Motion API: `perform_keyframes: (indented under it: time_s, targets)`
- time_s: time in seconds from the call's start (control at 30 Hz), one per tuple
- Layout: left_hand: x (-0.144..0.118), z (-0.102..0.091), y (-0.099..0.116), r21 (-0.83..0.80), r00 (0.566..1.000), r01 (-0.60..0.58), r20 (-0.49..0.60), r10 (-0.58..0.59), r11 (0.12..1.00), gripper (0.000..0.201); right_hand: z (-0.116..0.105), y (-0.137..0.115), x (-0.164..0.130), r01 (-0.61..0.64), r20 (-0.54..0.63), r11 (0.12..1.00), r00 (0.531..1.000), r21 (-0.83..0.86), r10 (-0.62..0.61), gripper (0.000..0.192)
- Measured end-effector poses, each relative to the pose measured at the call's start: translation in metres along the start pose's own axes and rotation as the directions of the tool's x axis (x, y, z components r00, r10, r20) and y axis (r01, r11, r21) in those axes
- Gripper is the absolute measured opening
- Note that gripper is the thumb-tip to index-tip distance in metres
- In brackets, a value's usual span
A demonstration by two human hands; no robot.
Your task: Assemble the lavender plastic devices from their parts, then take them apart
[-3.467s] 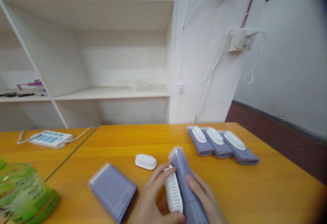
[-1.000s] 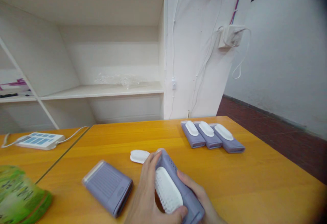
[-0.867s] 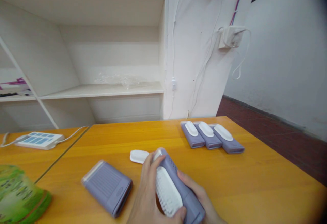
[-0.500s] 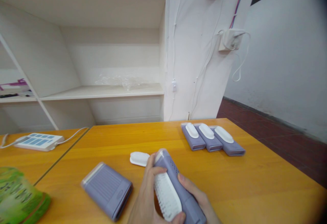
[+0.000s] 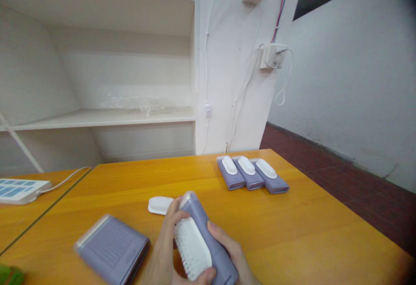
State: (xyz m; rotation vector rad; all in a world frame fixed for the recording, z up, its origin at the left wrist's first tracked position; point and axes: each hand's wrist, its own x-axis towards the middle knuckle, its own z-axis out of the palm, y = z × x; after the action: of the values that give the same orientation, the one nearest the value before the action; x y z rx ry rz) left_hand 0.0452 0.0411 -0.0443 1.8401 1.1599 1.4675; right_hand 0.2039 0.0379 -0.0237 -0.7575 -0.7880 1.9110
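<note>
A lilac box-shaped device [image 5: 211,250] is held in both hands near the table's front edge. A white bristle brush [image 5: 192,249] lies against its left face. My left hand [image 5: 165,250] wraps the brush and the device's near end, fingers over the top. My right hand [image 5: 232,254] supports the device from the right. A loose white brush [image 5: 160,205] lies on the orange table [image 5: 325,228] just behind my hands. A second lilac device [image 5: 112,250] lies flat to the left.
Three lilac devices with white brushes on top [image 5: 251,174] sit side by side at the table's far right. A white power strip [image 5: 17,189] with its cable lies far left. White shelving [image 5: 104,118] and a wall with sockets [image 5: 271,55] stand behind.
The view has swung to the right and things have shifted left in the frame. My hands keep hold of the device and brush, with the brush pressed closer against the device's side.
</note>
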Motion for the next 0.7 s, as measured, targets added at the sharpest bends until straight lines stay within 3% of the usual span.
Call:
perform_keyframes:
  time_s: [0.13, 0.23, 0.3, 0.33, 0.4, 0.47, 0.53, 0.63, 0.7]
  targets:
    - [0.006, -0.004, 0.002, -0.041, 0.999, 0.014, -0.052, -0.017, 0.999, 0.1, -0.011, 0.006, 0.003, 0.086, -0.016, 0.996, 0.996, -0.033, -0.086, 0.066]
    - [0.013, -0.004, 0.009, -0.341, 0.964, 0.142, -0.165, -0.208, 0.929, 0.114, -0.019, 0.011, 0.009, 0.151, -0.015, 0.984, 0.988, -0.094, -0.153, 0.062]
    - [0.016, 0.0, 0.014, -0.604, 0.874, 0.242, -0.204, -0.441, 0.759, 0.102, -0.019, 0.016, 0.017, 0.188, -0.013, 0.965, 0.981, -0.185, -0.194, 0.059]
    - [0.016, 0.003, 0.016, -0.712, 0.816, 0.296, -0.158, -0.556, 0.637, 0.095, -0.018, 0.018, 0.022, 0.203, -0.01, 0.951, 0.977, -0.233, -0.212, 0.058]
    - [0.017, 0.009, 0.017, -0.835, 0.716, 0.4, 0.028, -0.698, 0.377, 0.085, -0.013, 0.024, 0.033, 0.218, -0.005, 0.924, 0.973, -0.315, -0.231, 0.057]
    - [0.018, 0.011, 0.015, -0.857, 0.664, 0.469, 0.184, -0.725, 0.212, 0.078, -0.01, 0.029, 0.04, 0.208, -0.008, 0.905, 0.974, -0.372, -0.227, 0.055]
    - [0.022, 0.007, 0.013, -0.847, 0.642, 0.497, 0.212, -0.737, 0.189, 0.068, -0.01, 0.029, 0.039, 0.186, -0.021, 0.882, 0.976, -0.433, -0.217, 0.053]
    - [0.029, -0.004, 0.01, -0.817, 0.632, 0.501, 0.119, -0.766, 0.286, 0.05, -0.018, 0.016, 0.025, 0.171, -0.072, 0.821, 0.966, -0.545, -0.249, 0.051]
    - [0.03, -0.008, 0.007, -0.791, 0.633, 0.506, 0.07, -0.771, 0.344, 0.044, -0.022, 0.004, 0.014, 0.159, -0.144, 0.694, 0.923, -0.703, -0.357, 0.05]
